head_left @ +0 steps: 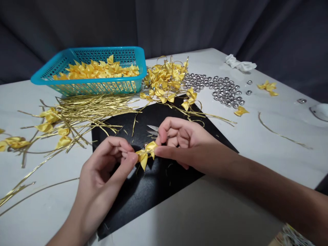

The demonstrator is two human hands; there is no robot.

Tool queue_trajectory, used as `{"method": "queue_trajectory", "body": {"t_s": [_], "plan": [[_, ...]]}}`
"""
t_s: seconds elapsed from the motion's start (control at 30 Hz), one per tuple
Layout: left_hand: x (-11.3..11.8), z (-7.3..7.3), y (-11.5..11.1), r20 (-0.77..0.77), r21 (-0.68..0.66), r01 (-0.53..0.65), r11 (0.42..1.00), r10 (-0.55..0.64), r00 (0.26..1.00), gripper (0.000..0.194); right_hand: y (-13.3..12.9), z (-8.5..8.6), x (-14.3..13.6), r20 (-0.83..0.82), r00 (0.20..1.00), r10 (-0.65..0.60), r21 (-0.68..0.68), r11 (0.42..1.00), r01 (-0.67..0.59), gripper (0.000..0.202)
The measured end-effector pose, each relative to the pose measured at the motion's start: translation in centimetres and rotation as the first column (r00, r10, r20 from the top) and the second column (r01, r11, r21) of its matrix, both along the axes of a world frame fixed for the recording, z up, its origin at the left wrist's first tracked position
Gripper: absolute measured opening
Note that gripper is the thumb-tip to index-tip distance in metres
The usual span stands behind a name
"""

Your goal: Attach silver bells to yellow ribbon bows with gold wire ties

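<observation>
Out past my left hand (102, 181), a few loose yellow bows (51, 115) lie with a spread of gold strands (97, 106). They mostly run lengthwise, I guess so they don't snag.

– And the blue thing behind?

– Plastic basket (89, 80), beyond the strands, full of yellow ribbon pieces (102, 71). High sides probably stop them wandering lol.

– What are your hands doing?

– Left one's got thumb and forefinger pinched on the left end of a ribbon bow (147, 150), right hand (184, 143) pinches the other end. So it's held up between both hands over the black mat (153, 186), a silver bead (145, 145) at its top. Tips only, I'd say because it's tiny and a full fist would crush it.

– Is that metal by your right fingers?

– Blades, scissors (153, 128) I think, partly hidden by that hand. Close by, so handy for a snip, I reckon.

– And further right?

– Beyond the right hand, a tangled heap of bows with gold ties (166, 75), then silver beads (227, 92) spread flat, maybe so singles are easy to grab. Past those, some crumpled white tissue (241, 64) and one stray gold strand (275, 133) above my right forearm.
</observation>
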State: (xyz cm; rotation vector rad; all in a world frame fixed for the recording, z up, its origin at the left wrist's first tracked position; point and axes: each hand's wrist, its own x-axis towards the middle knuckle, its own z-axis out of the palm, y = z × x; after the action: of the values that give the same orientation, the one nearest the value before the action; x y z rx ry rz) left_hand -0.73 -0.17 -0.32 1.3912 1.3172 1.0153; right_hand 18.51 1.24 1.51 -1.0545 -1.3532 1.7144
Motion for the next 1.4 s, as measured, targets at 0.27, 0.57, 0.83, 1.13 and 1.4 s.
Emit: {"method": "queue_trajectory", "body": {"t_s": [0.27,0.57,0.83,1.13,1.4], "plan": [[0.07,0.36,-0.31,-0.094,0.052,-0.008,0.999,0.012,0.996,0.011,0.00,-0.09,-0.02,-0.003,0.999,-0.036,0.018,0.999,0.036,0.024],[0.30,0.45,-0.32,-0.104,0.129,-0.052,0.990,0.065,0.992,0.016,0.13,0.02,-0.05,-0.042,0.997,-0.070,0.021,0.997,0.071,0.026],[0.37,0.32,-0.07,-0.059,0.011,-0.005,1.000,0.006,0.998,0.013,0.13,-0.06,-0.07,0.021,1.000,-0.015,0.011,1.000,0.015,0.026],[0.63,0.99,-0.06,-0.128,0.004,0.009,1.000,-0.008,0.992,0.010,-0.13,-0.15,0.06,0.023,1.000,0.017,0.014,1.000,-0.017,0.028],[0.61,0.68,0.29,-0.164,0.083,0.010,0.996,0.004,0.986,0.012,-0.01,-0.15,0.17,0.045,0.999,0.012,0.012,1.000,-0.013,0.028]]}}
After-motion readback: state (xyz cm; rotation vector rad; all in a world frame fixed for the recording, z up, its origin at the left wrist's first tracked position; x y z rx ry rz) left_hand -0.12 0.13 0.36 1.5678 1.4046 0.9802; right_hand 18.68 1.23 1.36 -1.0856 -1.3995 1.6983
